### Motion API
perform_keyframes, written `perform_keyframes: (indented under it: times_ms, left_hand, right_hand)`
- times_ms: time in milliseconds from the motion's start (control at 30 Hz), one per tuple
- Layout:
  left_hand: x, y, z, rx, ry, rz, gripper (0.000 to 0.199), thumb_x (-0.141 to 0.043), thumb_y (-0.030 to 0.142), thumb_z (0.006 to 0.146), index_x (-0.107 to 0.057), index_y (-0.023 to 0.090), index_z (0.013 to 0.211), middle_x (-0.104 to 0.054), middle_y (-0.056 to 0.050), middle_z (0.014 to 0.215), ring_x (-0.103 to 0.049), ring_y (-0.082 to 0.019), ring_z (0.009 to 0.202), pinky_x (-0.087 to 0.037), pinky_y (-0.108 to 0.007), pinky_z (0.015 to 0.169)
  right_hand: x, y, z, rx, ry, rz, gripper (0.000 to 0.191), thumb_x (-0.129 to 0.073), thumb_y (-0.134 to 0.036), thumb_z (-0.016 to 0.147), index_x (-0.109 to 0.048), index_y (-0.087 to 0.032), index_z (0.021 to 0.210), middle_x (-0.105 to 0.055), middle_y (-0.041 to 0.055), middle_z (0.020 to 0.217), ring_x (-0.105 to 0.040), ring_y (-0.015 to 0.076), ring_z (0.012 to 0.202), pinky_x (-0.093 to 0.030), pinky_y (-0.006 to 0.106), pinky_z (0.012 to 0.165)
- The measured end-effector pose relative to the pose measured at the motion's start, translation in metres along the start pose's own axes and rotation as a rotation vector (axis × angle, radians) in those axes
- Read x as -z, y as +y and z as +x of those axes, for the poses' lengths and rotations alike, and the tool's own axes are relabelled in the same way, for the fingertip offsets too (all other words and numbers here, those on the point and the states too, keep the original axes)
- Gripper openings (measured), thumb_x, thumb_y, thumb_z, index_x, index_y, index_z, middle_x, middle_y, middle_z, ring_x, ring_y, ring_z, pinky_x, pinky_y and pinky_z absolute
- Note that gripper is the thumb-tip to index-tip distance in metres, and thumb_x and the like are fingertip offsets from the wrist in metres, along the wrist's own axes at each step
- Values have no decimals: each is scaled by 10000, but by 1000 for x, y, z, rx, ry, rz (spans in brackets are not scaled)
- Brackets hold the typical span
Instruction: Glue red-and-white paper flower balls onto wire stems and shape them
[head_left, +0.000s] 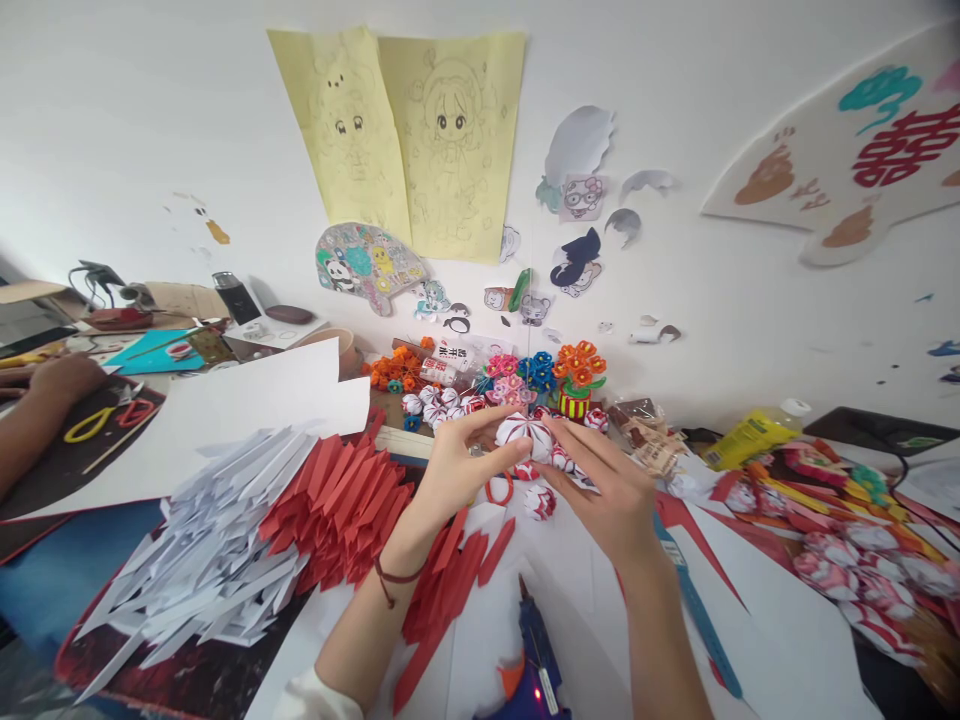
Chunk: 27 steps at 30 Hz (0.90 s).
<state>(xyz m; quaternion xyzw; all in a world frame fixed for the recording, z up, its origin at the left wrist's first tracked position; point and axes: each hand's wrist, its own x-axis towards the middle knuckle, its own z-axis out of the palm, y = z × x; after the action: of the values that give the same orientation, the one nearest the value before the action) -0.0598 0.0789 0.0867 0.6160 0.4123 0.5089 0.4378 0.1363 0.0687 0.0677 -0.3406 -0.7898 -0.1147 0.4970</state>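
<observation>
A white paper ball with thin red stripes (526,436) is held up over the table between my two hands. My left hand (466,455) pinches it from the left with thumb and fingers. From the right, the fingertips of my right hand (600,470) press against it. Just below lie more red-and-white paper balls (540,502) and a red-handled pair of scissors (498,490), partly hidden. A blue glue gun (534,660) with a glowing red light rests nearer to me. Loose red paper strips (457,570) lie beside my left forearm.
Left stand piles of folded white strips (217,540) and red strips (341,500). A blue ruler (701,610) lies right of my right arm. Paper flowers (577,365) line the wall. A yellow bottle (757,435) is at right; another person's arm (52,400) rests at far left.
</observation>
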Motion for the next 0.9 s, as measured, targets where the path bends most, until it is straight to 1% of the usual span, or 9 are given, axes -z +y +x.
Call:
perform_keyframes:
  times_ms: [100, 300, 433, 500, 633, 733, 833, 900]
  left_hand:
    - [0, -1, 0, -4, 12, -15, 514, -793, 430, 792, -727, 121, 1196, -777, -105, 1051, -720, -244, 933, -571, -303, 809]
    - [0, 1, -1, -5, 18, -6, 501, -793, 417, 795, -728, 129, 1199, -775, -101, 1058, -710, -251, 976, -564, -304, 830]
    - [2, 2, -1, 4, 9, -37, 510, -794, 416, 795, -724, 130, 1211, -780, -95, 995, -711, -261, 986, -570, -310, 826]
    - [3, 2, 0, 23, -16, -104, 519, -801, 419, 786, -724, 133, 1212, -780, -98, 1005, -718, -263, 977, -575, -315, 825]
    - [5, -2, 3, 47, -87, -284, 487, -824, 385, 765, -743, 147, 1183, -771, -109, 1106, -716, -267, 1026, -566, -324, 884]
    - [6, -7, 6, 68, -127, -398, 451, -821, 355, 776, -751, 154, 1174, -771, -113, 1110, -721, -254, 1010, -553, -314, 883]
    - [6, -11, 8, 107, -167, -497, 430, -816, 349, 786, -757, 154, 1165, -777, -116, 1082, -729, -244, 972, -547, -313, 873]
    - [6, -12, 9, 131, -175, -551, 414, -827, 359, 771, -774, 155, 1127, -783, -115, 1051, -731, -241, 950, -547, -312, 868]
  right_hand:
    - [-1, 0, 0, 22, -8, -42, 639, -740, -160, 860, -527, -250, 1456, -735, 116, 1199, -728, 238, 1036, -576, 351, 965]
    - [-2, -1, -1, 36, -2, -62, 622, -719, -176, 881, -515, -253, 1464, -737, 118, 1191, -731, 238, 1032, -581, 353, 956]
    - [-2, -4, 0, 23, 1, -55, 595, -710, -192, 890, -529, -258, 1453, -735, 117, 1197, -732, 242, 1038, -587, 350, 952]
    - [-1, -7, 2, -9, -5, 2, 576, -714, -197, 887, -549, -264, 1435, -727, 110, 1212, -725, 239, 1057, -584, 346, 964]
    - [6, -13, 7, -114, -40, 165, 535, -726, -212, 879, -587, -288, 1391, -701, 90, 1248, -698, 231, 1108, -578, 347, 980]
    - [12, -15, 10, -167, -34, 227, 518, -740, -206, 865, -609, -291, 1360, -699, 80, 1242, -690, 230, 1115, -579, 344, 974]
    - [13, -15, 10, -160, 16, 220, 489, -724, -162, 870, -629, -302, 1329, -714, 70, 1201, -700, 229, 1079, -577, 362, 969]
    - [13, -15, 10, -119, 43, 179, 491, -712, -127, 871, -634, -314, 1318, -725, 67, 1168, -703, 232, 1059, -575, 381, 962]
